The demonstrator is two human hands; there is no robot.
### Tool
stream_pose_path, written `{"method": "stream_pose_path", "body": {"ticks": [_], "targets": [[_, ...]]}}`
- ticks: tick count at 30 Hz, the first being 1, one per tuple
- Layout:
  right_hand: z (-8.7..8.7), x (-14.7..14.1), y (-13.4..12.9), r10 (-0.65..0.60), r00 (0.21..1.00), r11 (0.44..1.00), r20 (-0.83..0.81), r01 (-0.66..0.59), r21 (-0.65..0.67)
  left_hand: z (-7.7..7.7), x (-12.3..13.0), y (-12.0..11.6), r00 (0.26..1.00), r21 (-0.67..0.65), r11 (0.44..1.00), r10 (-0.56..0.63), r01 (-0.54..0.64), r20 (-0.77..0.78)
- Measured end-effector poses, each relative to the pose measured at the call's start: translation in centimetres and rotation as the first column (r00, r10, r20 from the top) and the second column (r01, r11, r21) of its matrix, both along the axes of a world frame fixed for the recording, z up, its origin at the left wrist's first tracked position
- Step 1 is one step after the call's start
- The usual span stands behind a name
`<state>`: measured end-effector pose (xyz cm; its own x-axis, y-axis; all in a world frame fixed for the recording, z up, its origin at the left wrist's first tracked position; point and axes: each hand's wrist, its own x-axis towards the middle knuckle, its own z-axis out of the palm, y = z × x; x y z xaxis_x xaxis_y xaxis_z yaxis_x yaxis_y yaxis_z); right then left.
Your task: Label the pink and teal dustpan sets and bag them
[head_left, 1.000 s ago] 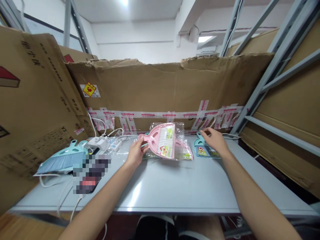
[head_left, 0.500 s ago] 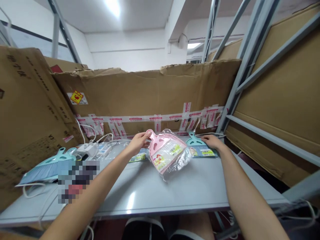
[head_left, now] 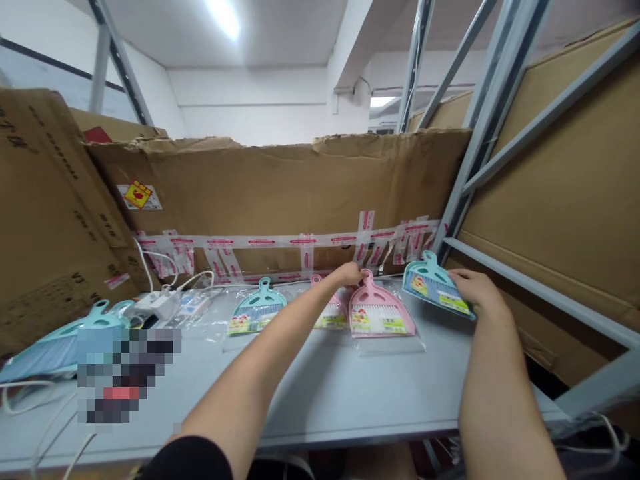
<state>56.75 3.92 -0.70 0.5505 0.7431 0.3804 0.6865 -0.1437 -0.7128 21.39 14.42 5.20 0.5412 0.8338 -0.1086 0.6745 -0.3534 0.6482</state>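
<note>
A pink dustpan with a brush (head_left: 383, 313), in a clear plastic bag, lies right of the middle of the grey table. My left hand (head_left: 350, 273) is closed at its handle, the fingertips partly hidden. My right hand (head_left: 467, 288) grips the right edge of a teal dustpan with a blue brush (head_left: 437, 287), which is tilted and seems raised off the table. Another pink dustpan (head_left: 333, 313) lies partly behind my left forearm. Left of it is a bagged teal dustpan (head_left: 259, 310).
At the table's left are an unwrapped teal dustpan and brush (head_left: 65, 337), a white power strip with plugs (head_left: 163, 303) and loose white cables. A taped cardboard sheet (head_left: 280, 193) stands along the back. Metal shelf posts (head_left: 480, 133) and more cardboard (head_left: 560, 200) border the right.
My left hand has carried the pink dustpan rightward and down to the table. My right hand has moved right with the teal dustpan, uncovering its former spot. More dustpans show at the middle.
</note>
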Motion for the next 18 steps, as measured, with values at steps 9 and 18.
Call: {"method": "stream_pose_path", "body": {"ticks": [9,18], "targets": [[2.3,-7.2,0.3,0.203,0.971,0.978,-0.124,-0.208,-0.029,0.0,-3.4,-2.7,1.000,0.357,0.934,0.009,-0.001,-0.020],[1.7,-17.6,1.9,0.448,0.882,0.886,-0.146,-0.460,-0.062,-1.1,-27.1,-7.1,0.942,0.517,0.793,0.216,-0.322,0.255]]}}
